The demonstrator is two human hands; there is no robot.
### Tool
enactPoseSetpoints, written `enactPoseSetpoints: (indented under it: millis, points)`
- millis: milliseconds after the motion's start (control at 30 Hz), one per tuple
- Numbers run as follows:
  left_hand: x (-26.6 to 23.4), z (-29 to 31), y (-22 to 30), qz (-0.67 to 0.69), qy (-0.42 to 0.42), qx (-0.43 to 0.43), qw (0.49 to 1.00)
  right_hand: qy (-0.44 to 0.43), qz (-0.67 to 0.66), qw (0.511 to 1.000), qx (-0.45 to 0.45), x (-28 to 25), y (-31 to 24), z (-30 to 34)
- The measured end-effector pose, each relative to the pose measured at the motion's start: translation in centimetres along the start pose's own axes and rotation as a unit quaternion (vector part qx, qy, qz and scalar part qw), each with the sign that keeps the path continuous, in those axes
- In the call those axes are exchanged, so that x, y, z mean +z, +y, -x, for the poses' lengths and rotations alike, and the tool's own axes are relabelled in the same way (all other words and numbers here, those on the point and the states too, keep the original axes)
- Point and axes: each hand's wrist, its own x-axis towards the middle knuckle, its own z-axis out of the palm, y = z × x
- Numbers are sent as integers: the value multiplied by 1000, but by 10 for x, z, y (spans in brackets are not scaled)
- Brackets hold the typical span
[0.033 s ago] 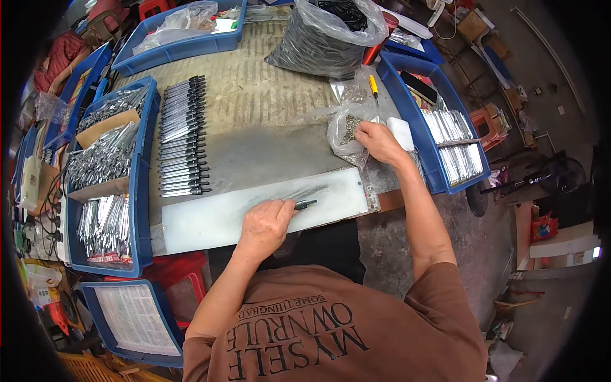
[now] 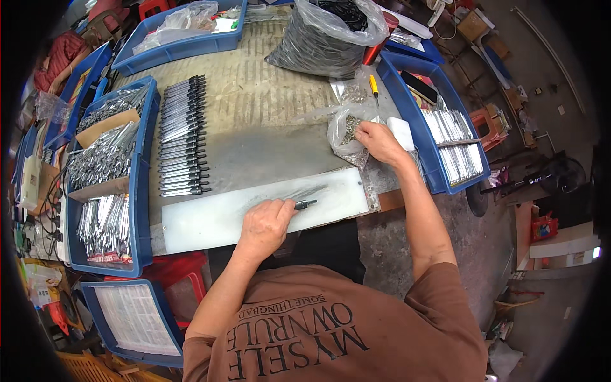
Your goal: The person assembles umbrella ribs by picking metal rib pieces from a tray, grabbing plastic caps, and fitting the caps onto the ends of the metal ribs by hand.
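My left hand (image 2: 263, 226) is closed around a slim piece whose black tip (image 2: 306, 204) sticks out past the fingers; the rest lies hidden in the hand. It rests over a long white board (image 2: 197, 219) with a grey smudge, at the table's near edge. Farther right, my right hand (image 2: 382, 141) is closed at the mouth of a clear plastic bag (image 2: 344, 145) of small metal parts. Its fingertips are pinched together, and what they hold is too small to make out. A column of silver rods with black ends (image 2: 181, 137) lies on the table to the left.
Blue bins of silver rods stand left (image 2: 145, 172) and right (image 2: 439, 159). At the back are a big plastic bag of black parts (image 2: 318, 48) and another blue bin (image 2: 184, 46). A yellow-handled screwdriver (image 2: 373, 84) and a white block (image 2: 400, 134) are near my right hand.
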Motion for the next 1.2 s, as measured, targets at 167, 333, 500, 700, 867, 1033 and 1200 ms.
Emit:
enactPoseSetpoints:
  millis: [167, 333, 500, 700, 867, 1033, 1200]
  points:
    - [1, -1, 0, -11, 5, 7, 1000, -11, -15, 1000, 1, -4, -1, 4]
    - [2, 1, -1, -13, 9, 4, 1000, -136, -27, 982, -131, -2, -27, 30]
    - [1, 0, 0, -14, -7, -2, 1000, -201, 106, 961, -157, 16, -35, 49]
    - [2, 0, 0, -13, 4, 4, 1000, -125, 132, 974, -138, 26, -34, 58]
    - [1, 0, 0, -21, 8, 4, 1000, -86, 45, 988, -118, 25, -35, 65]
    - [1, 1, -1, -19, 8, 10, 1000, -29, 30, 989, -139, 34, -28, 75]
    - [3, 1, -1, -17, 6, 10, 1000, 11, 111, 979, -168, 43, -31, 81]
